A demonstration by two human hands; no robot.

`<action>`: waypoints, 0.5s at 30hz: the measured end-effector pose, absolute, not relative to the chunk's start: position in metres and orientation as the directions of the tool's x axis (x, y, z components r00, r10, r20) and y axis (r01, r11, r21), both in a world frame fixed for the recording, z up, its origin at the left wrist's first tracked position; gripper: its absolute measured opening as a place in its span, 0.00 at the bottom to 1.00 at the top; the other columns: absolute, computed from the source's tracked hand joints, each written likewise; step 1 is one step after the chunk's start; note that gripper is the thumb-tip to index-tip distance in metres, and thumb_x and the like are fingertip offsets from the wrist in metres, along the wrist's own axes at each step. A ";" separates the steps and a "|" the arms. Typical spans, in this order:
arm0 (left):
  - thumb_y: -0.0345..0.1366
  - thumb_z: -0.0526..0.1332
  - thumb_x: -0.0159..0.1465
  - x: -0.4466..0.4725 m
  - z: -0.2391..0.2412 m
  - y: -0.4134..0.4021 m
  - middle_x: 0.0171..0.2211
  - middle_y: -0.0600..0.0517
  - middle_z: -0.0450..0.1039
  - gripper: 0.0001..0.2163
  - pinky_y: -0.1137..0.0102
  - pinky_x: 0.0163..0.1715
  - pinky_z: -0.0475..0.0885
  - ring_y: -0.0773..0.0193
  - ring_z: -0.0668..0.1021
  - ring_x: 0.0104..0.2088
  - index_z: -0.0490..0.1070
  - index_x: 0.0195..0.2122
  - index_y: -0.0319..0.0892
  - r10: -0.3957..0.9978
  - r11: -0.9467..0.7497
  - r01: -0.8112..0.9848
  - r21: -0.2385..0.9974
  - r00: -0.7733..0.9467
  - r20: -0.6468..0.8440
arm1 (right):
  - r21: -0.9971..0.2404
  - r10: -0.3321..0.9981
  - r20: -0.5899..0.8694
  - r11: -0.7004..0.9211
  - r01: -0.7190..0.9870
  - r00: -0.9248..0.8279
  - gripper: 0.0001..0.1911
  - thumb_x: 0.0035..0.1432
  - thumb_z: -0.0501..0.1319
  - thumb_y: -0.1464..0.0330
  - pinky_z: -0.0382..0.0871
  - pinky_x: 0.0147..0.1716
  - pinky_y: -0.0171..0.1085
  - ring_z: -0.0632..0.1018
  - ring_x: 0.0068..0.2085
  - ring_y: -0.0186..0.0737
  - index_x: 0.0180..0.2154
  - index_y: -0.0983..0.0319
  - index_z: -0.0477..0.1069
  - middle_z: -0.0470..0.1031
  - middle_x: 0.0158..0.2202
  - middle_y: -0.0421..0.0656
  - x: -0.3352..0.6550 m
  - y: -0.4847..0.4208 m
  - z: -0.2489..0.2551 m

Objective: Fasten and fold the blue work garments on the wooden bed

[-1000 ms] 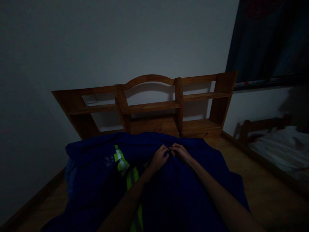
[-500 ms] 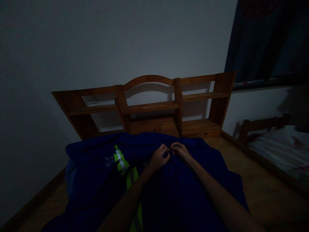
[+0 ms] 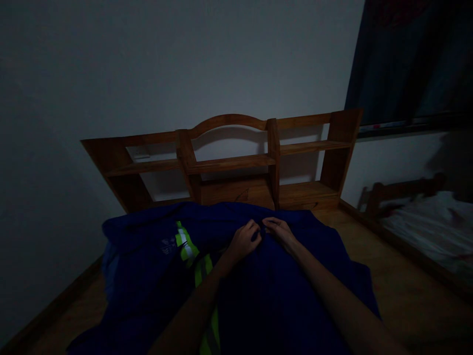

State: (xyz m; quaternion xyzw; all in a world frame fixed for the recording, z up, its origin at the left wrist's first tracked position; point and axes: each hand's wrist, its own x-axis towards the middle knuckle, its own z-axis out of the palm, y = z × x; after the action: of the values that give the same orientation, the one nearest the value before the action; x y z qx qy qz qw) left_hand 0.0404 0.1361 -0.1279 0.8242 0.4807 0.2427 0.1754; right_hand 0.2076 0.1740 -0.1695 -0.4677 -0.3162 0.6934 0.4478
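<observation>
Headboard [image 3: 231,161]; blue garment [image 3: 271,283] beneath hands [image 3: 243,242] [image 3: 283,232]

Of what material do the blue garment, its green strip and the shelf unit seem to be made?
Blue garment: probably matt cloth; it drapes in folds. Green strip: perhaps reflective tape, with a pale band. Shelf unit: apparently wood, brown and grained; dim light leaves gloss unclear.

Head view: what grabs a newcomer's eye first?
Probably the yellow-green strip, the most vivid colour in a dim picture, left of centre on the spread blue garment. Next, the left hand and right hand, close together at the garment near mid-picture, fingers bent. Behind them, the wooden shelf frame with its arched top stands against the pale wall.
</observation>
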 end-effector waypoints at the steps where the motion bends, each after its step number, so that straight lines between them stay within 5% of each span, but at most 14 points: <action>1: 0.31 0.52 0.61 0.041 -0.129 0.136 0.38 0.50 0.66 0.06 0.72 0.39 0.67 0.65 0.73 0.37 0.65 0.38 0.44 0.879 -0.474 0.709 0.522 0.416 0.234 | -0.852 0.916 -0.367 -0.401 -0.337 -0.161 0.17 0.39 0.70 0.64 0.68 0.28 0.31 0.73 0.26 0.30 0.33 0.63 0.74 0.74 0.31 0.42 0.208 0.175 -0.170; 15: 0.36 0.51 0.65 0.035 -0.132 0.137 0.40 0.50 0.66 0.07 0.71 0.40 0.68 0.64 0.74 0.38 0.65 0.41 0.43 0.870 -0.489 0.711 0.506 0.437 0.228 | -0.801 0.900 -0.404 -0.434 -0.412 -0.162 0.14 0.38 0.71 0.66 0.73 0.36 0.34 0.75 0.32 0.33 0.30 0.64 0.75 0.75 0.35 0.44 0.210 0.181 -0.181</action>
State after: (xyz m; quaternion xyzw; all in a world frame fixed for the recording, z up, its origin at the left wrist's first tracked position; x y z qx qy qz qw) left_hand 0.0350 0.1368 -0.1318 0.8303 0.4761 0.2346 0.1700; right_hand 0.2099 0.1815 -0.1812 -0.4557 -0.2677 0.7136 0.4599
